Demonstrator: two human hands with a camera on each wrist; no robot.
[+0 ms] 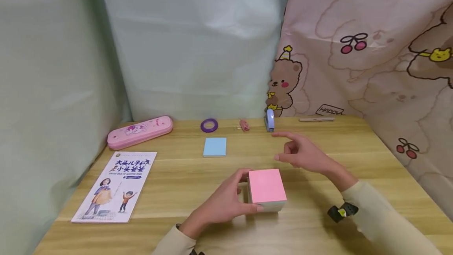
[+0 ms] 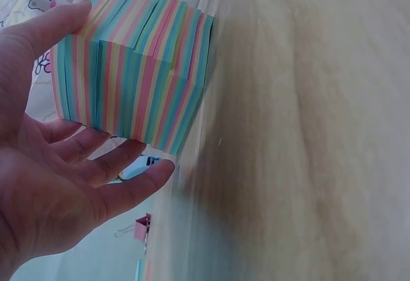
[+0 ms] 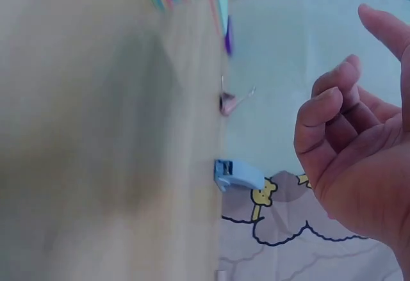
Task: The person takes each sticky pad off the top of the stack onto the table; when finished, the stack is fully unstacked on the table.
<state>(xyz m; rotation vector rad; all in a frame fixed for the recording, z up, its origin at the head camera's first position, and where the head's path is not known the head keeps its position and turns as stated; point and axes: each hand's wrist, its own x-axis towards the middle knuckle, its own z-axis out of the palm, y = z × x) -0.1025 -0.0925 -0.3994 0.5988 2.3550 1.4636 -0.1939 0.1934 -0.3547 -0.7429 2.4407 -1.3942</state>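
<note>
My left hand grips a thick block of sticky notes by its sides, thumb at the near face and fingers at the far one. The block has a pink top, and striped pastel edges show in the left wrist view. Over the table to the right of the block, my right hand holds nothing; its index finger extends leftward and the other fingers bend loosely. Just beyond that fingertip stands a small blue stapler. A thin blue sticky note pad lies farther back, left of the block.
Along the back lie a purple roll of tape, a pink binder clip and a slim pen. At the left are a pink pencil case and a picture book. Hanging cloths border the wooden table.
</note>
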